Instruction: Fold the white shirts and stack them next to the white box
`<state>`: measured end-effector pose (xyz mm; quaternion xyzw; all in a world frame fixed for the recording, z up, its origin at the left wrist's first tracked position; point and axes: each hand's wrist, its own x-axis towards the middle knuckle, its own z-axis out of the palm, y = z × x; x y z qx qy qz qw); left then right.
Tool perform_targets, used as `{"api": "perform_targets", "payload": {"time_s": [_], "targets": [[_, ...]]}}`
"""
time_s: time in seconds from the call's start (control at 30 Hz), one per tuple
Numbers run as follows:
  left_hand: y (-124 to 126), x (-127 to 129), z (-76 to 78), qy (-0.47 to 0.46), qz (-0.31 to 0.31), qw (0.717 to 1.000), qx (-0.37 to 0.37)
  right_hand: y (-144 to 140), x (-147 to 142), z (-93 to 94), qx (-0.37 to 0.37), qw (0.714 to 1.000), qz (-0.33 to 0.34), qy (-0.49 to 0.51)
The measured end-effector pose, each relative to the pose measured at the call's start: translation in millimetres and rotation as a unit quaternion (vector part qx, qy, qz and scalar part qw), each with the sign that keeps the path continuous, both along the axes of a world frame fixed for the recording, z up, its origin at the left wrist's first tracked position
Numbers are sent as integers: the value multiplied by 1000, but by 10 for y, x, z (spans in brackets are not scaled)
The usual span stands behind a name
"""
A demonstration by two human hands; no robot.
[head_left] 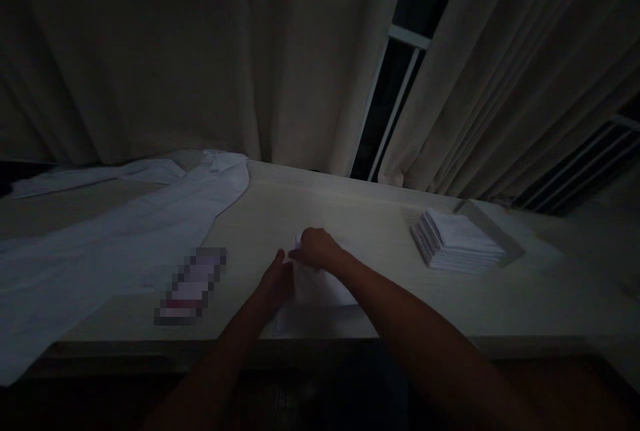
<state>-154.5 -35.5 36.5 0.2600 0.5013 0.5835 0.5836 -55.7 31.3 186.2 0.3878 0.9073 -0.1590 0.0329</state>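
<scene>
In a dim head view, a white sheet of paper point(320, 291) lies near the front edge of a pale table point(380, 217). My right hand point(316, 247) rests on the sheet's far edge with fingers curled over a raised or folded part. My left hand point(277, 281) touches the sheet's left side, thumb pointing up toward the right hand. Both forearms reach in from the bottom of the view.
A stack of white folded papers point(457, 241) sits at the right on a flat board. A white garment point(115, 237) is spread over the table's left part. A small blurred-out object point(193, 284) lies left of my hands. Curtains and a dark window stand behind.
</scene>
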Motion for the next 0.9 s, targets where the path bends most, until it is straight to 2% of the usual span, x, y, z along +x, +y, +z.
{"api": "perform_targets", "payload": {"time_s": [0.07,0.1,0.2,0.3,0.4,0.47,0.57,0.63,0.77,0.9], "targets": [[-99,-50,-14,-114,-18,993,-9,-54,29,-97,17,998,3,52],[-120,-46,-32,-122,-15,992,-14,-24,104,-130,32,997,-11,70],[-117,4,-104,3,20,999,-25,227,560,-217,49,990,-88,101],[-68,-1,-163,93,46,994,-29,468,1232,-412,6,984,-120,132],[-2,-78,-205,149,78,985,-35,465,1842,-798,-80,973,-114,185],[29,-121,-233,173,88,980,-45,351,2085,-1118,-114,969,-107,193],[16,-118,-275,175,81,979,-60,141,2163,-1537,-78,970,-113,202],[-33,-79,-292,161,78,982,-61,27,2094,-1708,-19,969,-132,207],[-165,-10,-286,151,85,983,-51,-105,1936,-1814,68,970,-164,167],[-258,-14,-294,193,120,972,-65,-125,1873,-1828,101,982,-141,78]]}}
